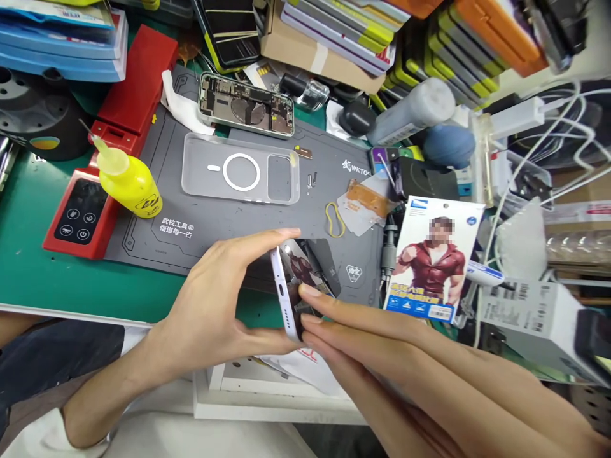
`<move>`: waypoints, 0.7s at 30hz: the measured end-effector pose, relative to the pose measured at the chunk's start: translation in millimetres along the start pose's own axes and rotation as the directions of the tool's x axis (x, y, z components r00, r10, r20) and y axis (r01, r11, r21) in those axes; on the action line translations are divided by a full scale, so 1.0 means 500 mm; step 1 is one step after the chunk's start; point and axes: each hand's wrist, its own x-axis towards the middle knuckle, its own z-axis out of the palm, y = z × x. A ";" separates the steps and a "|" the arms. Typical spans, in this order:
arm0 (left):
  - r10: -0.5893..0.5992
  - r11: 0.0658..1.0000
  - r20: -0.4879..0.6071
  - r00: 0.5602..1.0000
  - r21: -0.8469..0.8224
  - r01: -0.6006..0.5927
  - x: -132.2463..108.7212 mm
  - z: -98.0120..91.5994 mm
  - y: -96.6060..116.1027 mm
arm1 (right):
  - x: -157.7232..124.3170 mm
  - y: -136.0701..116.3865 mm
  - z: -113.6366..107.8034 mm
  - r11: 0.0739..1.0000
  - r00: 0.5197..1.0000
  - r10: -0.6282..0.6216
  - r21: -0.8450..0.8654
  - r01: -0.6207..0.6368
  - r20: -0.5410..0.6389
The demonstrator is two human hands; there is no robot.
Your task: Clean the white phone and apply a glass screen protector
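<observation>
A smartphone with a pale frame and dark glossy screen is tilted up above the table's front edge. Its charging port and speaker holes face me. My left hand grips it across its width, thumb on the lower edge and fingers at the upper edge. From the right, my right hand reaches in with its fingers stretched out, their tips touching the screen near the port end; its thumb is hidden. Behind the phone, a clear phone case with a white ring lies on the grey work mat.
An opened phone with bare internals lies at the back of the mat. A yellow bottle stands by a red device at left. Small screws, a rubber band and a boxed package lie toward the right.
</observation>
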 end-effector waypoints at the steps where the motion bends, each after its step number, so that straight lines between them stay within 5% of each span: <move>1: 0.005 1.000 -0.004 1.000 0.006 -0.005 0.000 0.000 0.000 | 0.001 -0.001 0.001 1.000 1.000 0.010 0.007 -0.010 -0.006; 15: 0.024 0.998 -0.002 1.000 0.062 -0.023 0.002 -0.001 0.001 | 0.005 -0.006 -0.004 1.000 1.000 0.001 0.010 -0.002 0.031; 21: 0.048 0.996 -0.003 0.999 0.073 -0.047 0.003 0.000 0.000 | -0.002 -0.040 0.046 0.982 0.951 0.185 0.013 -0.188 -0.246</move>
